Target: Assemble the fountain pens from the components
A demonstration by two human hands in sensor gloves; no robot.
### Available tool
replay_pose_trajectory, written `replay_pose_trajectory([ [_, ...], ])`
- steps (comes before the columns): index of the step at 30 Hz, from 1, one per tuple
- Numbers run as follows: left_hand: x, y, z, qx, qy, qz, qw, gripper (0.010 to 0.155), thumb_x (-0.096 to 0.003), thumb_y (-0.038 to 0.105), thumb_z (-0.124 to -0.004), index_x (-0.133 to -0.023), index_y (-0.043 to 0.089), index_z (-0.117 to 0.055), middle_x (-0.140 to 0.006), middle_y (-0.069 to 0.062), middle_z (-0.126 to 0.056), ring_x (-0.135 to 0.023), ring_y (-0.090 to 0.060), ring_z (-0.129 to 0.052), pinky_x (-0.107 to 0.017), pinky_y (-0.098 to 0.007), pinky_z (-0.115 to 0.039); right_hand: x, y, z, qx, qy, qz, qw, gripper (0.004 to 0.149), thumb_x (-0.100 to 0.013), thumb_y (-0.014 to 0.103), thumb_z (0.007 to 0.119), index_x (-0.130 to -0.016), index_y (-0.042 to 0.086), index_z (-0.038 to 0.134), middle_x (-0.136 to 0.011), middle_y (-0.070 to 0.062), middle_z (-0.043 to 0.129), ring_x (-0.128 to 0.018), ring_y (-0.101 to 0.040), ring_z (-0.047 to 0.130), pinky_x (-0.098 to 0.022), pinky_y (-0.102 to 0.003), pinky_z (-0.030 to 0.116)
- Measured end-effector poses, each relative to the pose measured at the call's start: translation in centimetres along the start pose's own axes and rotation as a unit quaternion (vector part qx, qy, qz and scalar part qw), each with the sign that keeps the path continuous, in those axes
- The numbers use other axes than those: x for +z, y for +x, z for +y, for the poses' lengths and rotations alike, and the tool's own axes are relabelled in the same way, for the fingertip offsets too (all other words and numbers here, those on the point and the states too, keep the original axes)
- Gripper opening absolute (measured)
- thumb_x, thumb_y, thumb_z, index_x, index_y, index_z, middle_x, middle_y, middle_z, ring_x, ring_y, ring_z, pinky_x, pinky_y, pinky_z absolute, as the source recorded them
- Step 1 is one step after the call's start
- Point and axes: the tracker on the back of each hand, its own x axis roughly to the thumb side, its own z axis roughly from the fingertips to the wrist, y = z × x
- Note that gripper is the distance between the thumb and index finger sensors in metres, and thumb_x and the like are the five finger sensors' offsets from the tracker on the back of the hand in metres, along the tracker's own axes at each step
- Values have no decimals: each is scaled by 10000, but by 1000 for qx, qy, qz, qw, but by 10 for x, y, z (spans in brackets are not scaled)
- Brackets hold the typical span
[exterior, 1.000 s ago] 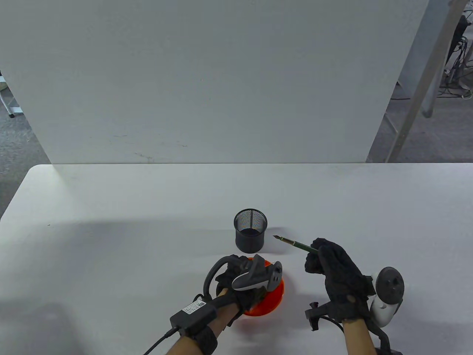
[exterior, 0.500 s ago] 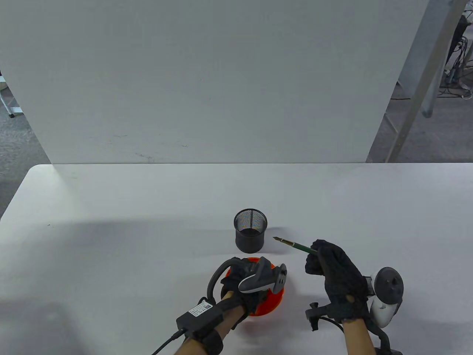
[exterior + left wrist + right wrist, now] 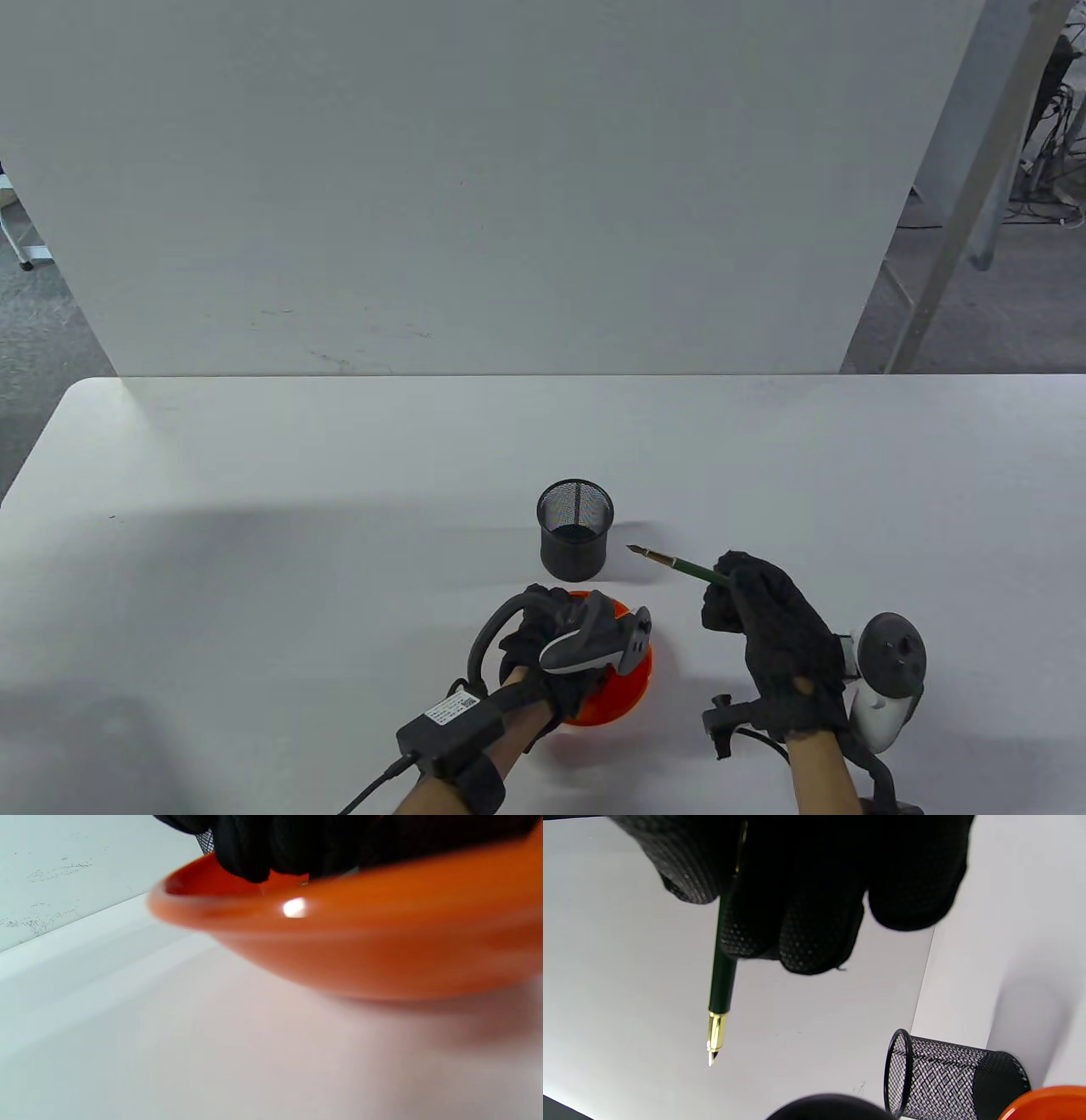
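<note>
A dark green pen body with a gold nib is pinched in my right hand, a little above the table, nib pointing up-left toward the mesh cup. The right wrist view shows the pen running down between my gloved fingers. My left hand is over the orange bowl, fingers bent down into it. In the left wrist view the bunched fingertips dip behind the bowl's rim. What they touch inside is hidden.
A black mesh pen cup stands upright just behind the bowl, also in the right wrist view. A white board rises behind the white table.
My left hand has shifted slightly back and forth over the bowl, which nudged with it. The right hand and pen have barely moved.
</note>
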Motion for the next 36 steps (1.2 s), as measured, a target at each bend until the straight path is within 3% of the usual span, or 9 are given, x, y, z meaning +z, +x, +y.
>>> replay_pose_trajectory([
  [9, 17, -30, 19, 51, 32, 29, 998, 558, -477, 508, -736, -974, 257, -779, -1001, -20, -664, -911, -287, -699, -781, -585, -481, 1, -1, 0, -1, 2, 5, 1000, 437, -594, 458, 687, -913, 173, 778, -671, 44, 964, -545, -151, 1000, -497, -449, 844],
  [13, 35, -52, 27, 127, 75, 39, 988, 541, -501, 498, -658, -1009, 319, -702, -1058, -15, -573, -972, -292, -623, -781, -586, -468, 0, -1, 1, -8, 4, 5, 1000, 437, -595, 457, 685, -915, 173, 777, -673, 44, 963, -548, -153, 999, -498, -450, 843],
  [16, 52, -69, 27, 203, 124, 37, 971, 528, -525, 477, -618, -1040, 362, -634, -1091, -31, -631, -975, -322, -690, -760, -579, -520, 1, -1, 2, -3, 8, 5, 1000, 437, -596, 455, 681, -916, 173, 776, -674, 42, 963, -549, -154, 998, -498, -452, 842],
  [20, 69, -87, 15, 296, 149, 15, 944, 520, -571, 449, -572, -1088, 402, -547, -1003, -24, -751, -824, -269, -858, -713, -546, -616, 1, -2, 4, 4, 21, 8, 1000, 433, -599, 440, 659, -926, 176, 765, -689, 36, 951, -571, -168, 988, -508, -466, 832],
  [23, 78, -92, 7, 364, 217, 0, 906, 518, -577, 432, -553, -1095, 425, -536, -1011, -29, -697, -827, -256, -821, -726, -551, -607, 0, -2, 6, 4, 32, 7, 999, 428, -604, 429, 631, -942, 191, 743, -698, 29, 922, -613, -196, 956, -532, -490, 809],
  [25, 83, -92, 0, 441, 271, -37, 855, 512, -575, 414, -558, -1087, 428, -550, -1021, -40, -659, -846, -267, -783, -735, -555, -595, 2, -1, 7, 7, 31, 6, 999, 425, -604, 425, 621, -945, 198, 735, -698, 28, 908, -628, -205, 941, -541, -498, 802],
  [28, 90, -93, -6, 487, 324, -44, 810, 505, -572, 403, -577, -1076, 420, -596, -1015, -43, -662, -833, -263, -789, -718, -546, -632, 4, 1, 10, 8, 37, 0, 999, 423, -603, 420, 614, -947, 203, 729, -699, 24, 895, -642, -216, 924, -546, -505, 796],
  [32, 95, -94, -8, 480, 349, -39, 804, 501, -566, 383, -599, -1065, 379, -646, -997, -61, -713, -787, -253, -855, -675, -527, -705, 5, 2, 15, 8, 50, -7, 999, 423, -607, 423, 602, -950, 205, 720, -701, 29, 888, -640, -210, 920, -545, -497, 798],
  [36, 92, -95, -11, 516, 330, -47, 789, 505, -570, 358, -590, -1074, 341, -628, -996, -80, -727, -765, -251, -881, -653, -520, -731, 8, 5, 23, 1, 70, -16, 997, 420, -608, 425, 600, -945, 206, 725, -692, 31, 890, -632, -209, 921, -540, -491, 803],
])
